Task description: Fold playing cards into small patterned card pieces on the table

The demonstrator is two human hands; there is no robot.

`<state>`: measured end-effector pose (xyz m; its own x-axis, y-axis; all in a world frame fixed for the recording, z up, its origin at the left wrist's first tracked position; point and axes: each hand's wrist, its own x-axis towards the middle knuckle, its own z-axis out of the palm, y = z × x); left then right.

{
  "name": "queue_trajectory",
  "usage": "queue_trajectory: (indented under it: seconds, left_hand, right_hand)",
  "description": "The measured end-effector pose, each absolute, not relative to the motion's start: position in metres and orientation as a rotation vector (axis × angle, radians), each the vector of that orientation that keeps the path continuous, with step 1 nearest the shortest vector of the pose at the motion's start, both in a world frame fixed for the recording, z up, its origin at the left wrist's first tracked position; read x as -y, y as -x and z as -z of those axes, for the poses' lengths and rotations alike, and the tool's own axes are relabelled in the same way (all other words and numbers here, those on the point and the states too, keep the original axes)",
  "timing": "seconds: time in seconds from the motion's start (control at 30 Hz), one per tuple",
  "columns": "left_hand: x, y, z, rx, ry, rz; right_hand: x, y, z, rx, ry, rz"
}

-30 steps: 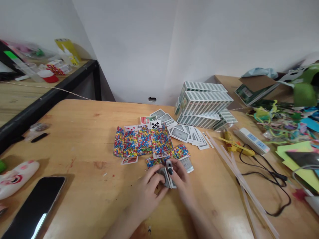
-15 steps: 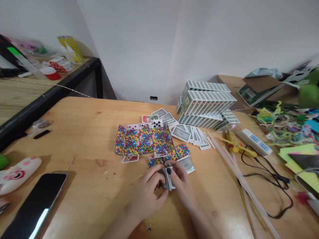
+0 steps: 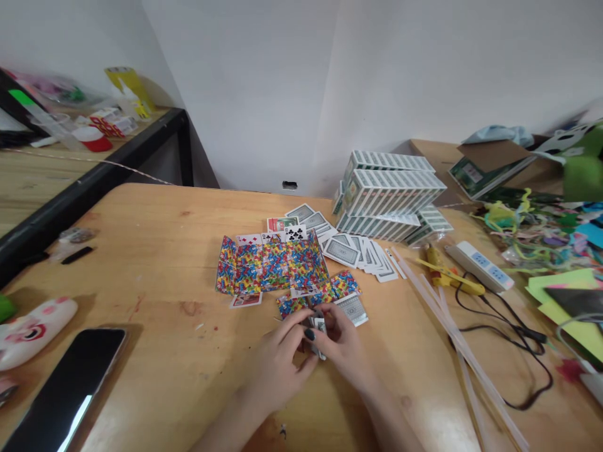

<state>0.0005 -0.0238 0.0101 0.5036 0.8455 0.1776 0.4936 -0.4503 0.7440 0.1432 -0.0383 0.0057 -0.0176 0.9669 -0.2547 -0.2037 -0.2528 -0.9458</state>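
Note:
Between both hands is a small folded piece made of playing cards (image 3: 320,325), mostly covered by fingers. My left hand (image 3: 282,351) grips it from the left, fingers curled around it. From the right, my right hand (image 3: 339,342) closes on it, with the dark-nailed thumb lying across the front. Just beyond are small pieces covered in colourful patterned paper (image 3: 292,305) and a grey-backed card (image 3: 352,309). Farther off stands a folded card panel (image 3: 276,267) with the same bright pattern, playing cards showing along its upper edge.
Loose playing cards (image 3: 343,250) fan out behind, near stacked card boxes (image 3: 396,191). At right are a yellow glue gun (image 3: 452,279), clear glue sticks (image 3: 464,339), a power strip (image 3: 480,267) and black cable. A phone (image 3: 70,389) and a white plush-like item (image 3: 40,333) lie at left.
The card piece has turned between my fingers, so a white card face shows where grey backs showed before. My right thumb has shifted left and slightly down across it.

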Motion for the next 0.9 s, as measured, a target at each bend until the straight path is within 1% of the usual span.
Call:
queue_trajectory:
  seconds: [0.2,0.47,0.9]
  left_hand:
    - [0.0235,-0.0001,-0.0070,-1.138,-1.999,-0.676]
    - [0.0235,0.0016,-0.0037,-1.080,-2.218,-0.741]
    - [0.0234,0.0017,-0.0039,-1.046,-2.207,-0.719]
  right_hand:
    - [0.0383,-0.1476,-0.0076,0.991,1.237,-1.470]
    - [0.0384,-0.1511,-0.0076,0.960,1.204,-1.504]
    - [0.0387,-0.1508,-0.0152,0.927,1.141,-1.573]
